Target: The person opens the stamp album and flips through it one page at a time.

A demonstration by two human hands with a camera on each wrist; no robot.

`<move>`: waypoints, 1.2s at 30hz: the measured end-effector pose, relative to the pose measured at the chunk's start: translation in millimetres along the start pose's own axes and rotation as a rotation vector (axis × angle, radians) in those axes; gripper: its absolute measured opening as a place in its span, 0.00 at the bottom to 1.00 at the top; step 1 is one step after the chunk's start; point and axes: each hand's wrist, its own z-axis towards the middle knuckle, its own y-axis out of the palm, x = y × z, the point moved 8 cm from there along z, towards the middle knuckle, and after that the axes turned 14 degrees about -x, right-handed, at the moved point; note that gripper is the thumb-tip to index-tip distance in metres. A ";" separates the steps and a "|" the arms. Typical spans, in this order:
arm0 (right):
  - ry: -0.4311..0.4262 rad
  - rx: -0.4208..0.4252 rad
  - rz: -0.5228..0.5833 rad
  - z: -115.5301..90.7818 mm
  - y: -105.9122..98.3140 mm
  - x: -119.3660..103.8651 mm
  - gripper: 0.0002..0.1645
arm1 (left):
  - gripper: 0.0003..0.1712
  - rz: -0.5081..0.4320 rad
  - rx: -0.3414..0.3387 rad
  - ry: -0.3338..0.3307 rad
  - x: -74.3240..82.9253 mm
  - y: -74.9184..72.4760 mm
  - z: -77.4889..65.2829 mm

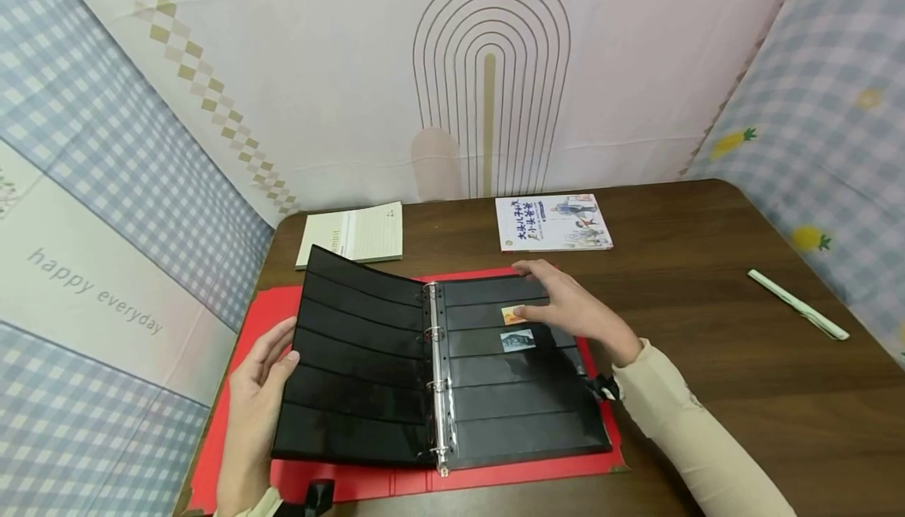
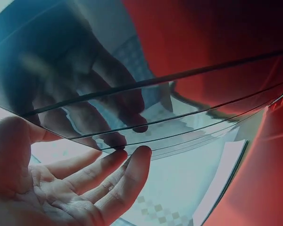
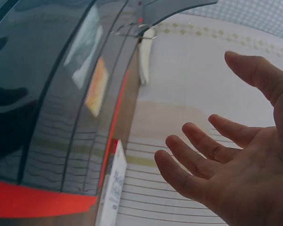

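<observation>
"So, what did the red binder (image 1: 368, 483) contain?"
"The 3 o'clock page (image 1: 519, 430) held an orange stamp (image 1: 508, 317), with a grey stamp (image 1: 518, 340) at its 6 o'clock."
"Alignment?"
"It lay on the table (image 1: 693, 297), ring spine (image 1: 439, 407) set 12-to-6; the grey stamp ran 3-to-9."
"Hands?"
"The right hand (image 1: 571, 311) hovered empty, fingers spread. The left hand (image 1: 256, 387), fingers nearly straight, met the raised page (image 1: 353, 368) at its 9 o'clock edge."

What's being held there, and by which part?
The left hand holds the raised black page by its outer edge; the right hand holds nothing.
</observation>
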 end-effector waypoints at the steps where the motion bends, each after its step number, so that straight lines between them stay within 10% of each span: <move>1: 0.011 -0.003 -0.007 0.6 0.5 3.2 0.43 | 0.25 0.001 -0.003 -0.002 -1.2 -1.2 -0.5; 18: 0.097 -0.099 -0.133 10.2 -0.2 51.0 0.50 | 0.26 0.118 -0.105 0.010 -15.7 -17.9 -7.7; 36: 0.203 -0.202 -0.192 16.2 3.9 82.9 0.63 | 0.49 0.266 -0.266 -0.270 -58.1 -17.2 -9.8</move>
